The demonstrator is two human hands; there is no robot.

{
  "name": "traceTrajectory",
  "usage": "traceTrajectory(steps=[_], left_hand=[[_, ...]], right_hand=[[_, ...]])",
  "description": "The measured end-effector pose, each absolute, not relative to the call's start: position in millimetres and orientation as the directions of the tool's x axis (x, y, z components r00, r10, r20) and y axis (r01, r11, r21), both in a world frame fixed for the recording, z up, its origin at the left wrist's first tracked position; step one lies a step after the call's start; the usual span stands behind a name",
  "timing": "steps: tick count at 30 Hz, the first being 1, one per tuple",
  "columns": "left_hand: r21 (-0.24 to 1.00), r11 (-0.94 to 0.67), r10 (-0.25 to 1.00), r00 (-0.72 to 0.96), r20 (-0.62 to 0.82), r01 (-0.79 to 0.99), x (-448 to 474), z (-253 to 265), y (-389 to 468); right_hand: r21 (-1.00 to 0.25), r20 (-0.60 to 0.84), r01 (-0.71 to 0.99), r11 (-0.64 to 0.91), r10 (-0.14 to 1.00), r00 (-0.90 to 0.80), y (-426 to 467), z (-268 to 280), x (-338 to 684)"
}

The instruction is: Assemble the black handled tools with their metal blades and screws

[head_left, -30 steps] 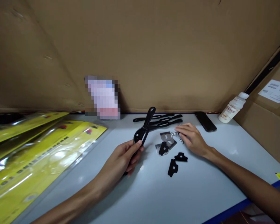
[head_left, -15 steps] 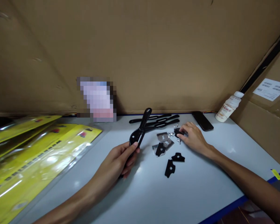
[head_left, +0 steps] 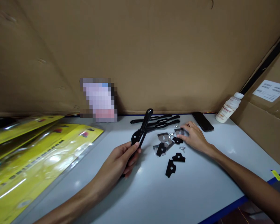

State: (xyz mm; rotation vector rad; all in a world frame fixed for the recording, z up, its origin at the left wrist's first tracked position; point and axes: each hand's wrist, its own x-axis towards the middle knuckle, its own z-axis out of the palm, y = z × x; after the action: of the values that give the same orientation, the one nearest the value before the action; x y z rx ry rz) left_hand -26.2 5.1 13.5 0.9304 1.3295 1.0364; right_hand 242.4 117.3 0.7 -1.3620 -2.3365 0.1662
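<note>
My left hand (head_left: 128,158) is closed around a black metal spokeshave body (head_left: 143,127), holding it tilted above the table, one handle pointing up and away. Its lower end is hidden by my fingers. At the right, my right hand (head_left: 192,135) rests low over the parts, thumb and fingertips at the edges of a grey steel blade (head_left: 179,132). A black clamping plate (head_left: 177,140) lies just below my thumb. Left of it are more steel blades (head_left: 163,137), with another black plate (head_left: 161,149) on top. Nearer me lie two loose black plates (head_left: 170,169). Small silver wing screws (head_left: 182,149) are scattered around.
More black spokeshave bodies (head_left: 163,125) lie behind the blades. A dark phone (head_left: 203,121) and a white-capped bottle (head_left: 229,108) are at the back right. Yellow blister packs (head_left: 49,161) cover the left side. Cardboard (head_left: 154,56) walls the back and right.
The black plate under my right fingers has shifted down toward me, uncovering the steel blade. A wing screw near my thumb has moved slightly nearer. My left hand keeps its hold.
</note>
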Motion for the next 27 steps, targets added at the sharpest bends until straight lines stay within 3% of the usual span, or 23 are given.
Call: traceTrajectory(steps=[10,22,27], left_hand=[[0.957,0.287,0.957,-0.037,-0.289,-0.049,-25.5,14.9,4.4],[0.958,0.285,0.957,-0.041,-0.287,-0.041,-24.7,15.8,4.7],[0.955,0.294,0.954,-0.047,-0.295,-0.041,-24.8,15.1,5.0]], right_hand=[[-0.303,0.204,0.841,0.448,0.893,-0.402,122.2,8.7,250.3],[-0.306,-0.008,0.765,0.566,0.802,-0.597,124.6,29.8,264.8],[-0.172,0.075,0.733,0.658,0.751,-0.656,116.0,30.4,261.9]])
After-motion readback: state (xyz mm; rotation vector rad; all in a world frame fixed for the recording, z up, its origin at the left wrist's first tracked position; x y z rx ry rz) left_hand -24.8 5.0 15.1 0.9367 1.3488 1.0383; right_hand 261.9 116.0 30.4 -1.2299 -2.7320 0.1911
